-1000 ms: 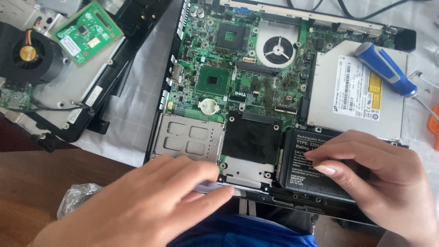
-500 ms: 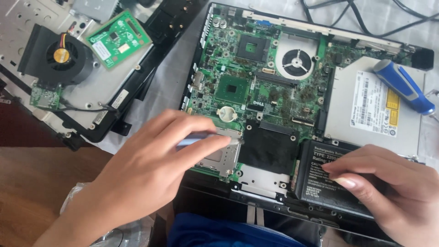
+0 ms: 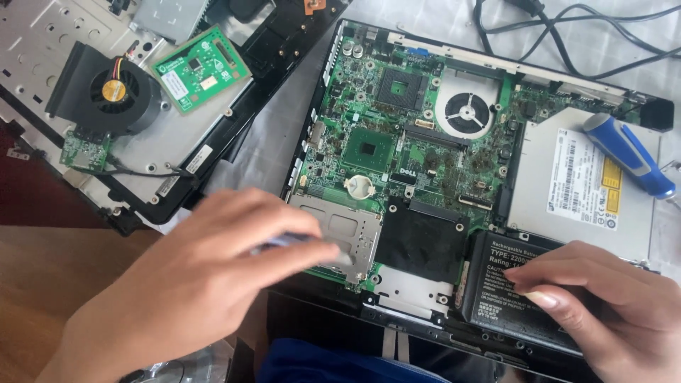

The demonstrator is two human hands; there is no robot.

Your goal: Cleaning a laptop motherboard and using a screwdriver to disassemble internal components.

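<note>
Head view: left hand [image 3: 206,284] at lower left, fingers gripping a blurred pale tool over the silver card slot [image 3: 340,230] of the laptop motherboard [image 3: 397,142]; right hand [image 3: 603,305], fingers curled, pressing on the black battery [image 3: 496,284] at lower right.

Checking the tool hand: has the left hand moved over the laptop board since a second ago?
Yes. The left hand went from the laptop's front edge up and left onto the metal card slot cover, toward the coin cell. The right hand stayed on the black battery.
</note>
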